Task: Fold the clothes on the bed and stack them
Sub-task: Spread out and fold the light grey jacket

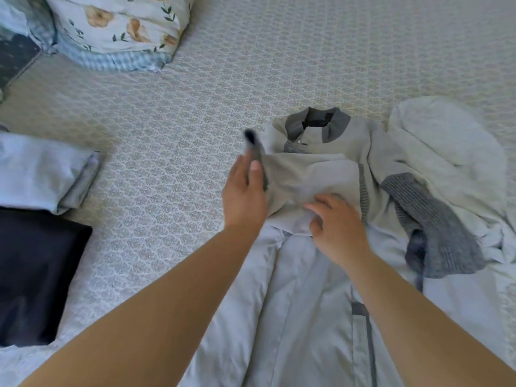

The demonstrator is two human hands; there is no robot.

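Note:
A light grey jacket [312, 289] with a dark grey collar lies spread on the bed in front of me, collar at the far end. My left hand [244, 194] holds the dark ribbed cuff of its sleeve [301, 177], which lies across the chest; the cuff end is blurred. Fingers of my right hand [336, 226] are curled and press on the sleeve fabric at mid-chest. The other sleeve's ribbed cuff [438, 230] lies crumpled on the right.
A whitish garment [449, 146] lies bunched at the right. At the left edge sit a folded pale blue garment [42, 171] and a folded dark navy one [33, 272]. A floral pillow [117, 29] lies at the far left on the patterned bedsheet [173, 152].

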